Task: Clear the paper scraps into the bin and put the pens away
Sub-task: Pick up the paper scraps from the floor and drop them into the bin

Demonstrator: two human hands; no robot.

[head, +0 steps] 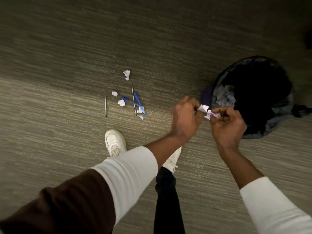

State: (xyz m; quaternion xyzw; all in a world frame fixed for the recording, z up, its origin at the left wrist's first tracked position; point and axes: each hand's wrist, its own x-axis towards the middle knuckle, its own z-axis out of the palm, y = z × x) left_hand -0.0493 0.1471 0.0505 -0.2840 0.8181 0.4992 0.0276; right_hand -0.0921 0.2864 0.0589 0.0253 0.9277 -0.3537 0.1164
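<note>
My left hand (185,117) and my right hand (227,124) meet just left of the black-lined bin (276,105), each pinching white paper scraps (206,111). More white scraps lie inside the bin. On the carpet to the left lie several loose scraps (126,74), two blue pens (138,102) crossed over each other, and two thin grey pens (105,106), one of them across the blue ones.
Grey-green carpet (67,65) covers the floor. My white shoes (114,142) stand just below the pens. A dark object (302,111) sits at the bin's right side.
</note>
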